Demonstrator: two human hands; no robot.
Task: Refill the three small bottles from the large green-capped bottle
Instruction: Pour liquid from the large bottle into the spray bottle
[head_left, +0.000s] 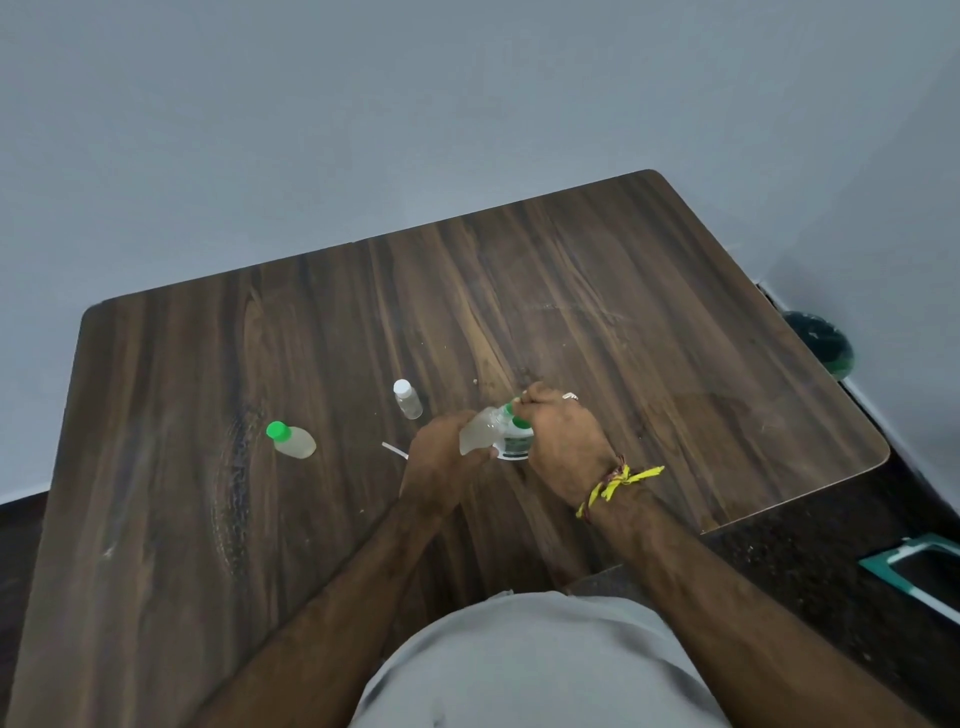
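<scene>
On the surface (623, 312), leftmost, stands our green-capped small bottle (292, 440), then the white-capped one (408, 398). Our left hand (441, 457) grips a light, squeezable bottle (480, 434); hold its body gently. Our right hand (563, 441) pinches the green cap (514, 406) over the large bottle (516, 444).

Table (623, 322): dark brown wood grain with lighter streaks. Bottle (294, 440) well left of the fingers: bright green cap, cloudy pale body. Small bottle (407, 398) just beyond the left fingers (480, 452): white cap, clear body. Bottle between the fingers (478, 430): translucent, with a green cap. Container (515, 441) beneath: white with green label. Wrist thread (618, 480): yellow and red. Shirt (535, 665): grey.
</scene>
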